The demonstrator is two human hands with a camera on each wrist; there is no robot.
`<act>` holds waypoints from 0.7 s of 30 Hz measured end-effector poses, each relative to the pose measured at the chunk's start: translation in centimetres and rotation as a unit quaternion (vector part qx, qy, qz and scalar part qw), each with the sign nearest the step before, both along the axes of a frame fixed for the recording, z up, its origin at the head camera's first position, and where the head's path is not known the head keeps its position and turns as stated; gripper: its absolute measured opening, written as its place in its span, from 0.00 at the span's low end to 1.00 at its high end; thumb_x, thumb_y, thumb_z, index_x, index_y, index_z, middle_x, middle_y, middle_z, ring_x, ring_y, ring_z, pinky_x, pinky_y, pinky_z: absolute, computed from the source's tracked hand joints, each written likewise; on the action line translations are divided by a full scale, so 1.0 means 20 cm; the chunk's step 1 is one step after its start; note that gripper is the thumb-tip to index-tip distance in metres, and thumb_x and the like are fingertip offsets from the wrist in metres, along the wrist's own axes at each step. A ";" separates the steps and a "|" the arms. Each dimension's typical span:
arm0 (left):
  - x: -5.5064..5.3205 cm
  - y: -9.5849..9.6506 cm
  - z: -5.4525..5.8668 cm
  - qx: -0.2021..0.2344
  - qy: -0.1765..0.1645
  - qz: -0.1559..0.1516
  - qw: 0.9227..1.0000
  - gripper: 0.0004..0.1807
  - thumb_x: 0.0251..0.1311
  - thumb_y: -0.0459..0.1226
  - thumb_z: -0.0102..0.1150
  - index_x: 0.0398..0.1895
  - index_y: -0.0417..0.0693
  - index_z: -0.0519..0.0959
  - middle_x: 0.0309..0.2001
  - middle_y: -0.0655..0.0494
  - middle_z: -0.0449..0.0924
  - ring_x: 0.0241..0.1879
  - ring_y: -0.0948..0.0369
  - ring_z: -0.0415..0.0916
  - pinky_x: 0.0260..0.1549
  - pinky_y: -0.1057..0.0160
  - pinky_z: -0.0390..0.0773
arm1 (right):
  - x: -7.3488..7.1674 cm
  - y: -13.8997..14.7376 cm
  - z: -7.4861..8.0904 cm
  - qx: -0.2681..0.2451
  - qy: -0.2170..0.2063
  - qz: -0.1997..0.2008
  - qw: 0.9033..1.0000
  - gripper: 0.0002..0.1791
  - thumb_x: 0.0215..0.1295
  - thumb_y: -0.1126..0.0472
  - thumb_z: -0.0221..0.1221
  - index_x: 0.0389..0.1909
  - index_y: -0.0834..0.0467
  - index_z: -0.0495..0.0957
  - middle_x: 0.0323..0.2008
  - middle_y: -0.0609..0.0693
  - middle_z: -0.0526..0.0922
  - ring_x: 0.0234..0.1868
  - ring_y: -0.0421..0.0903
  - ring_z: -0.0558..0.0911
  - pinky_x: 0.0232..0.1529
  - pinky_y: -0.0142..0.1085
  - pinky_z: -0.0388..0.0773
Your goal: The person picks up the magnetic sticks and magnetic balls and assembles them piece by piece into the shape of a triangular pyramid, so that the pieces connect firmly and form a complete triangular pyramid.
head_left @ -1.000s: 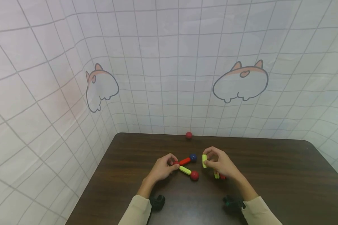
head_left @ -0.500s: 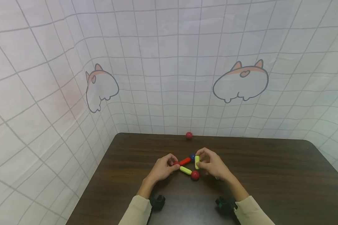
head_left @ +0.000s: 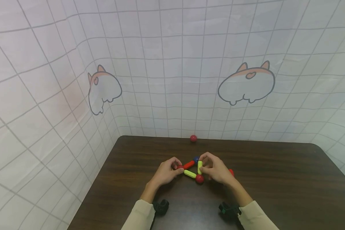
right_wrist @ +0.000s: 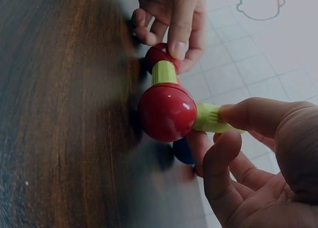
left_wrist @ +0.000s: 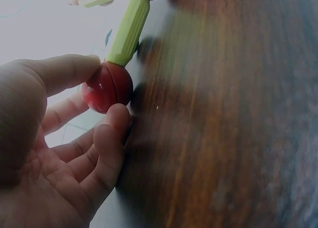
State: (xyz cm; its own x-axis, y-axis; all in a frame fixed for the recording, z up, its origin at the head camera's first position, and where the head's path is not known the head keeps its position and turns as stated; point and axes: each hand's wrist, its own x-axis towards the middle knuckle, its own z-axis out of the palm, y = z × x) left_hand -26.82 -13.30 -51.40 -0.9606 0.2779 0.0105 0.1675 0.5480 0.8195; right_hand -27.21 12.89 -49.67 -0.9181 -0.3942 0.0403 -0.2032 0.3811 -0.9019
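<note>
With thumb and fingertips, my left hand (head_left: 166, 172) holds a red ball (left_wrist: 107, 88) down on the table. From that ball a red rod (head_left: 189, 164) runs to a blue ball (head_left: 196, 159), and a yellow-green rod (head_left: 190, 173) runs to a second red ball (right_wrist: 167, 112) nearer me. My right hand (head_left: 217, 169) pinches another yellow-green rod (head_left: 200, 167) between the blue ball and the near red ball. One end of it meets the near red ball in the right wrist view; whether its far end touches the blue ball I cannot tell.
A loose red ball (head_left: 193, 138) sits at the back edge of the dark wooden table (head_left: 276, 179). Some red piece (head_left: 231, 172) lies behind my right hand, mostly hidden. A white gridded curtain (head_left: 172, 80) stands behind the table.
My right hand has carried its yellow-green rod leftward, from beside the loose pieces to the gap between the blue ball and near red ball. The left hand has stayed put on its ball.
</note>
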 end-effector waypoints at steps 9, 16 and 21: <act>0.00 0.00 0.00 0.000 0.002 -0.001 1.000 0.12 0.67 0.44 0.67 0.48 0.51 0.80 0.34 0.55 0.77 0.27 0.62 0.77 0.27 0.64 0.75 | 0.00 0.00 -0.01 -0.005 -0.010 -0.015 1.000 0.17 0.66 0.65 0.66 0.53 0.56 0.75 0.43 0.59 0.79 0.21 0.45 0.77 0.21 0.37 0.78; 0.00 0.00 -0.01 -0.001 0.002 0.000 1.000 0.12 0.67 0.44 0.67 0.48 0.51 0.80 0.33 0.55 0.77 0.27 0.62 0.77 0.27 0.64 0.74 | 0.01 -0.02 -0.02 0.010 -0.024 -0.040 0.999 0.16 0.66 0.63 0.67 0.53 0.54 0.77 0.43 0.56 0.81 0.20 0.44 0.77 0.21 0.36 0.78; 0.00 0.00 -0.01 0.001 0.001 0.001 1.000 0.12 0.67 0.44 0.66 0.48 0.50 0.80 0.33 0.55 0.77 0.27 0.62 0.77 0.27 0.63 0.75 | 0.00 -0.04 -0.03 0.022 -0.021 -0.049 0.998 0.16 0.66 0.63 0.67 0.54 0.56 0.78 0.41 0.56 0.82 0.20 0.45 0.78 0.22 0.38 0.79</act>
State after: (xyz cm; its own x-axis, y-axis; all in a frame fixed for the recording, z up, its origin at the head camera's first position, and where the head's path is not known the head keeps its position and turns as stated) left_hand -26.87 -13.30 -51.61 -0.9608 0.2769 0.0120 0.1678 0.5467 0.8203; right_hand -27.19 12.16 -50.17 -0.9530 -0.3025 -0.0148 -0.1248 0.4370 -0.8908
